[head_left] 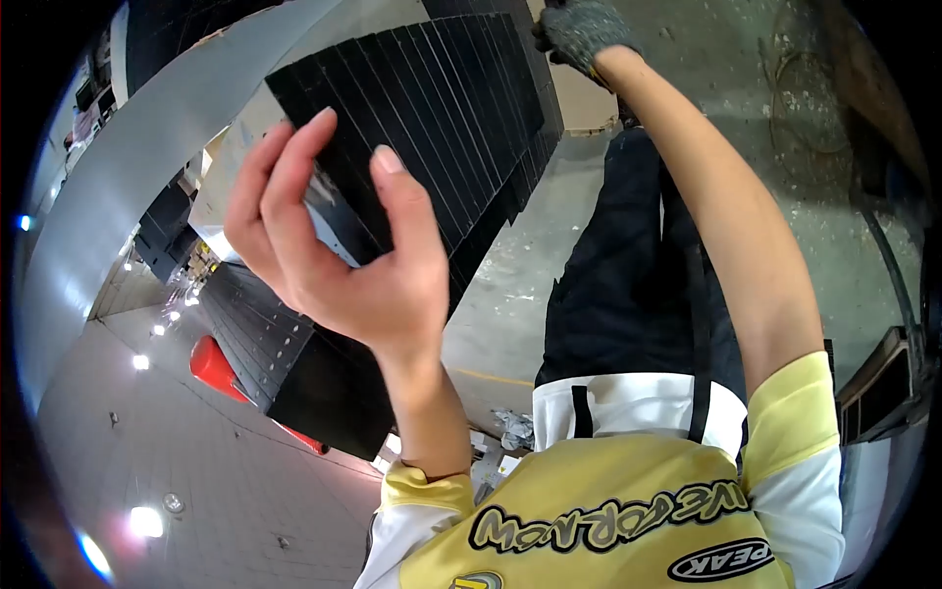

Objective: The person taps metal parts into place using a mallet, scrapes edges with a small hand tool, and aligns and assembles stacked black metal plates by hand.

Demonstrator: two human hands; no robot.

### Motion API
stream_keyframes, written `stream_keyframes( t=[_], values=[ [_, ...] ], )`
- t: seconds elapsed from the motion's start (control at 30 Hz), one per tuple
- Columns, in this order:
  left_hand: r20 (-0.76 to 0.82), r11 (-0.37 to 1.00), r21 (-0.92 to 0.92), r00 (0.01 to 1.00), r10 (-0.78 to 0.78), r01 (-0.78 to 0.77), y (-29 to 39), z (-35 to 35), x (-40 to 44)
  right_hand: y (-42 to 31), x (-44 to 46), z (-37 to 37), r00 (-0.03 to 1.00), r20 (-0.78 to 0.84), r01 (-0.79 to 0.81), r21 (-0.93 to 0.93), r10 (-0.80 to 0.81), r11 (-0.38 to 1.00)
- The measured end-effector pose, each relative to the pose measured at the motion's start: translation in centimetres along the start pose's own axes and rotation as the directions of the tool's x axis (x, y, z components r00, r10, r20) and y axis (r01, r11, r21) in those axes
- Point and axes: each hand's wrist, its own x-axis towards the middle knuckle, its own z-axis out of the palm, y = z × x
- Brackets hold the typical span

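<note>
My left hand (343, 255) is bare and raised in front of the camera. Its thumb and fingers are apart and bent, with nothing between them. Behind it, and partly hidden by it, is a long row of black strips or panels (432, 108) set side by side. My right hand (589, 37) wears a grey knit glove and reaches to the top edge of the view, beside the far end of the black row. Its fingers look curled, but what they hold, if anything, is hidden. A beige surface (586, 103) shows just below the glove.
A smooth grey curved band (108, 196) sweeps along the left side. A red rounded object (214, 367) stands beside another dark panelled block (334, 393). Scuffed greenish floor (726, 59) lies at the upper right. A dark framed object (876, 383) is at the right edge.
</note>
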Motion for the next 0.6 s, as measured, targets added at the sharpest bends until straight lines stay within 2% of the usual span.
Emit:
stream_keyframes(
  t=[0.07,0.1,0.33,0.43,0.53,0.6],
  values=[
    [-0.005,1.000,-0.016,1.000,0.013,-0.013,-0.8,0.2,-0.4,-1.9,0.5,0.0,0.999,0.030,-0.027,-0.035,0.028,0.999],
    [-0.022,0.997,-0.075,0.999,-0.038,0.036,-0.9,0.5,-0.6,-2.2,0.6,0.0,0.998,0.045,-0.041,-0.055,0.043,0.998],
    [0.008,0.995,-0.091,0.999,-0.043,0.044,-1.3,0.3,-0.8,-2.3,0.3,1.3,0.998,0.063,-0.024,-0.001,0.024,1.000],
    [0.019,0.993,-0.095,0.998,-0.066,0.067,-1.2,0.2,-0.9,-2.0,0.2,1.8,1.000,-0.008,0.025,0.007,-0.025,1.000],
    [0.030,0.993,-0.099,0.998,-0.061,0.064,-1.4,0.2,-0.7,-2.2,0.2,1.9,0.996,-0.041,0.074,-0.082,-0.077,0.994],
    [0.037,0.993,-0.100,0.998,-0.052,0.055,-1.5,0.1,-0.7,-2.8,0.1,1.2,0.998,0.017,0.068,-0.089,-0.067,0.994]
  ],
)
